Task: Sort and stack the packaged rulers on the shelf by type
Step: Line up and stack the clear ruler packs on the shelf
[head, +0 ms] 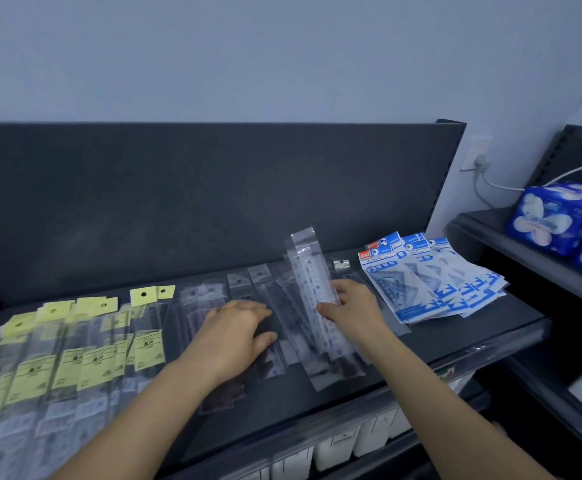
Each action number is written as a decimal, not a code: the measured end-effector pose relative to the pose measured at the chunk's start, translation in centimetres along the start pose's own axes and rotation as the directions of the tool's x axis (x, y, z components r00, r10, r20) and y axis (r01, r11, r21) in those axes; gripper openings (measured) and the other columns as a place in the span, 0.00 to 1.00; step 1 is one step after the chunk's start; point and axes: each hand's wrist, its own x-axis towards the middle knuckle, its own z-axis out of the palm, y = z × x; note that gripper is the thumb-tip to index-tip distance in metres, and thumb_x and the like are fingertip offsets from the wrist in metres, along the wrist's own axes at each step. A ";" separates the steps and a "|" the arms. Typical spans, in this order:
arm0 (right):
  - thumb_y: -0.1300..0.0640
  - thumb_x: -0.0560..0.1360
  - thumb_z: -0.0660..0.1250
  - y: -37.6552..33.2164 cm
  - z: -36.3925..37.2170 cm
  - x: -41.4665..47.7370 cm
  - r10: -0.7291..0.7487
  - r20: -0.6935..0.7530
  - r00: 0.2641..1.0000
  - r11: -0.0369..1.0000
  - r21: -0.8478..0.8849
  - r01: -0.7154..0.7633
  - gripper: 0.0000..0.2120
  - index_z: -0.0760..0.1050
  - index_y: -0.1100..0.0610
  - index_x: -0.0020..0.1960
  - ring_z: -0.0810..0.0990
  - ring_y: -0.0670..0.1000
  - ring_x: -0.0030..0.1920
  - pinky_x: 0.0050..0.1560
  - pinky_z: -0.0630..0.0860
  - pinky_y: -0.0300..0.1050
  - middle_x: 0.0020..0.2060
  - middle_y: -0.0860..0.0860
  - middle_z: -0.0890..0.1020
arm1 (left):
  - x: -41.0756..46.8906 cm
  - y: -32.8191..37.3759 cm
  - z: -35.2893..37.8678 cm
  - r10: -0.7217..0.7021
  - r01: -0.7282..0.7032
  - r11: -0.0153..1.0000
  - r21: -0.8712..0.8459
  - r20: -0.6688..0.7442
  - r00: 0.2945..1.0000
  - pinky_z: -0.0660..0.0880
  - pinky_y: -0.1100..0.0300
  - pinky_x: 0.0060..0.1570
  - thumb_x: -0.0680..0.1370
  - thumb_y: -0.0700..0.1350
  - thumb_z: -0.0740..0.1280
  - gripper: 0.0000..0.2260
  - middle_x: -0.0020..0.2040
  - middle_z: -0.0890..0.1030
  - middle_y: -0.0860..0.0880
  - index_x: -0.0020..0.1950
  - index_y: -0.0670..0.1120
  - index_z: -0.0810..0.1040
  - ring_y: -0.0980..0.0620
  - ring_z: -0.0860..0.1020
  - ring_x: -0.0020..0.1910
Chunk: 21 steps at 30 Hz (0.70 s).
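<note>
On the head view I have the right hand clamped on a blue-printed ruler in a clear sleeve, thumb on the near side and fingers curled round the far edge. The sleeve's top end is tilted up off the shelf beyond the fingers, and its lower end runs back under the wrist. The left hand lies just beside it, apart from it, fingers loosely spread and resting flat on the dark rulers in clear sleeves, gripping nothing. Those sleeves fill the gap between the two hands and pass beneath both. Outboard of the left hand the yellow-labelled rulers overlap in a row. Outboard of the right hand, near it, the blue-and-white set-square packs are fanned.
</note>
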 end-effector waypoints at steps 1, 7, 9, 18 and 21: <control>0.59 0.72 0.73 0.5 -0.7 0.5 0.004 -0.003 1.000 1.000 0.015 -0.004 0.19 0.76 0.56 0.62 0.83 0.52 0.46 0.49 0.81 0.51 0.49 0.52 0.83 | 0.3 0.4 0.0 0.008 -0.008 1.000 -0.006 -0.008 1.000 0.61 0.53 0.71 0.79 0.57 0.61 0.22 0.72 0.67 0.55 0.72 0.52 0.67 0.53 0.63 0.72; 0.60 0.71 0.73 3.1 -6.0 4.2 0.002 -0.046 0.999 0.998 0.067 0.001 0.23 0.73 0.59 0.64 0.77 0.53 0.57 0.59 0.76 0.52 0.55 0.54 0.79 | 3.0 4.2 0.9 0.052 -0.053 0.998 -0.022 -0.025 0.998 0.58 0.57 0.72 0.78 0.57 0.62 0.22 0.72 0.67 0.55 0.72 0.53 0.68 0.55 0.62 0.72; 0.61 0.71 0.73 4.3 -7.7 5.6 -0.009 -0.032 0.999 0.998 0.061 0.011 0.23 0.73 0.59 0.65 0.76 0.52 0.55 0.58 0.74 0.47 0.54 0.55 0.78 | 4.3 6.1 1.6 0.030 -0.030 1.000 -0.006 -0.006 1.000 0.57 0.58 0.71 0.78 0.59 0.61 0.24 0.73 0.66 0.56 0.72 0.53 0.67 0.55 0.61 0.72; 0.61 0.73 0.72 8.0 -12.0 10.4 -0.136 0.221 0.966 0.990 0.058 0.126 0.27 0.68 0.54 0.69 0.75 0.44 0.38 0.38 0.71 0.35 0.42 0.49 0.75 | 9.7 12.4 5.0 -0.325 0.307 0.941 0.142 0.135 0.936 0.55 0.49 0.72 0.74 0.67 0.60 0.35 0.78 0.54 0.55 0.77 0.54 0.57 0.50 0.53 0.76; 0.61 0.73 0.70 8.6 -11.9 11.3 -0.155 0.301 0.941 0.988 0.057 0.144 0.29 0.64 0.51 0.71 0.75 0.46 0.36 0.42 0.74 0.44 0.36 0.48 0.73 | 9.8 12.9 5.6 -0.390 0.380 0.920 0.095 0.144 0.909 0.55 0.51 0.74 0.74 0.66 0.61 0.35 0.78 0.52 0.57 0.76 0.54 0.58 0.52 0.52 0.76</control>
